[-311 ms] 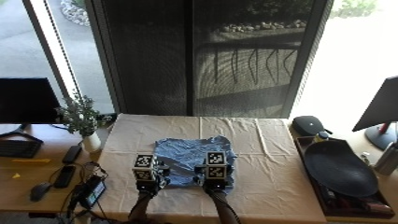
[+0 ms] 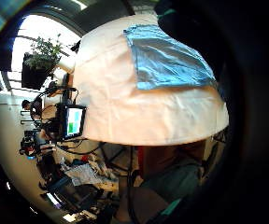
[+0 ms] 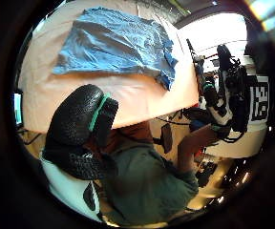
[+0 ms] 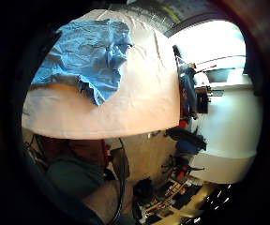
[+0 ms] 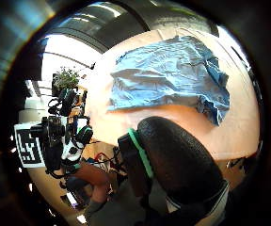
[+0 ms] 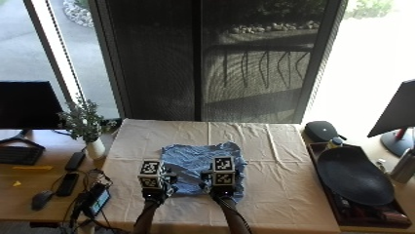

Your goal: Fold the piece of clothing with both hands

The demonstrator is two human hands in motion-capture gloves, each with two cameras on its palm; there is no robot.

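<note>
A crumpled blue garment [image 6: 195, 163] lies spread on the cream tablecloth [image 6: 279, 161] in the middle of the table. My left hand [image 6: 154, 191] and right hand [image 6: 221, 190] hover side by side at its near edge, close to the table's front. In the palm views the garment [image 3: 113, 40] [image 5: 168, 75] [image 2: 167, 58] [image 4: 88, 51] lies flat on the cloth, apart from both palms. The left thumb [image 3: 78, 121] and the right thumb [image 5: 178, 160] show relaxed, with no cloth between them and the palm. Neither hand holds anything.
A potted plant [image 6: 84, 122] stands at the table's left edge, with a monitor [image 6: 26, 105], remote and small screen [image 6: 97, 202] on the desk beside it. At the right stand a dark oval dish [image 6: 353, 178] and a black case [image 6: 322, 130].
</note>
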